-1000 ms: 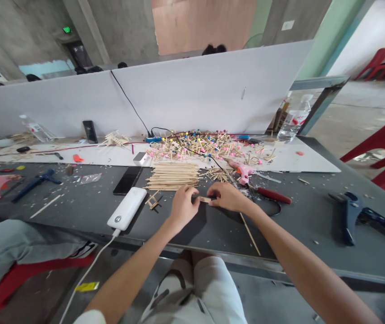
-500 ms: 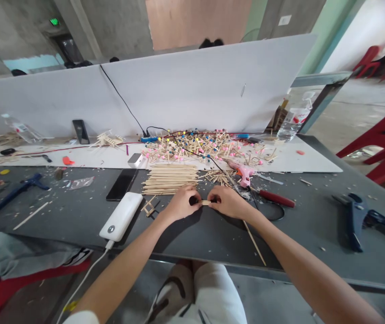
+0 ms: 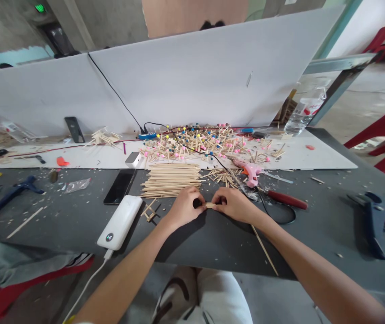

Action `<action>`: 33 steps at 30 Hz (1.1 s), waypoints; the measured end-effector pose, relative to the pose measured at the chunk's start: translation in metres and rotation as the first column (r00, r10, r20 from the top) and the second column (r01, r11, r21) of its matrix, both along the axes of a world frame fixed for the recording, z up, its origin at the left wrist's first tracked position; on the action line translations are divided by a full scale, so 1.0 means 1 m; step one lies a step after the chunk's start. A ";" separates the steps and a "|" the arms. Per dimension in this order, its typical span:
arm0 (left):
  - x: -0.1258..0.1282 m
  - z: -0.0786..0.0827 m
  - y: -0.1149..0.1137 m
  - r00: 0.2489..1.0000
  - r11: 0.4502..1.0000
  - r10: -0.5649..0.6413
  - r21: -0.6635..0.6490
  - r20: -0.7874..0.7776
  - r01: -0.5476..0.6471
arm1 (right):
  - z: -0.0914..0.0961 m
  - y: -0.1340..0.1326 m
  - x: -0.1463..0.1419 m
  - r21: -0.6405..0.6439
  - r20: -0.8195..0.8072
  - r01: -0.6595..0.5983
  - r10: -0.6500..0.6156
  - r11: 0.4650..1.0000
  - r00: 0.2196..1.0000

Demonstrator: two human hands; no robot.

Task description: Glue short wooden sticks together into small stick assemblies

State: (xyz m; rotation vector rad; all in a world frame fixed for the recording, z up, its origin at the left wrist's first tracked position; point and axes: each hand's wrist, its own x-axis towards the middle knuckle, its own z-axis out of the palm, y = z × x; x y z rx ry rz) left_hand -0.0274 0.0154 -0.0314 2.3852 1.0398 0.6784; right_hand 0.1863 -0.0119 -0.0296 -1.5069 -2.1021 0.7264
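My left hand [image 3: 184, 208] and my right hand [image 3: 234, 204] meet over the dark table [image 3: 212, 238], both pinched on a short wooden stick piece [image 3: 209, 205] held between them. Just beyond my hands lies a neat bundle of long wooden sticks [image 3: 172, 179]. Farther back is a heap of small stick figures with pink, blue and yellow tips [image 3: 206, 144]. A small wooden stick frame [image 3: 150, 211] lies left of my left hand.
A white power bank [image 3: 120, 222] and a black phone [image 3: 120, 186] lie to the left. A pink glue gun [image 3: 248, 171] and a red-handled tool [image 3: 287, 199] lie to the right. A loose long stick [image 3: 264, 244] lies under my right forearm. A white partition [image 3: 178, 85] backs the table.
My hands have stayed together on the stick piece. The camera has tilted and drawn slightly closer, so the table sits higher and larger in view.
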 end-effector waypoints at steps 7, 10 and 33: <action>-0.002 0.002 -0.003 0.999 0.997 -0.048 0.061 -0.011 0.049 | -0.001 -0.001 0.002 0.034 0.023 -0.024 0.023 0.999 0.999; -0.002 0.003 -0.003 0.996 0.994 -0.083 0.066 -0.014 0.084 | 0.001 -0.002 0.002 0.054 0.011 -0.044 0.044 0.998 0.999; -0.002 -0.002 -0.004 0.991 0.983 -0.125 0.133 -0.041 0.129 | 0.002 -0.004 0.003 0.157 0.012 -0.163 0.163 0.974 0.987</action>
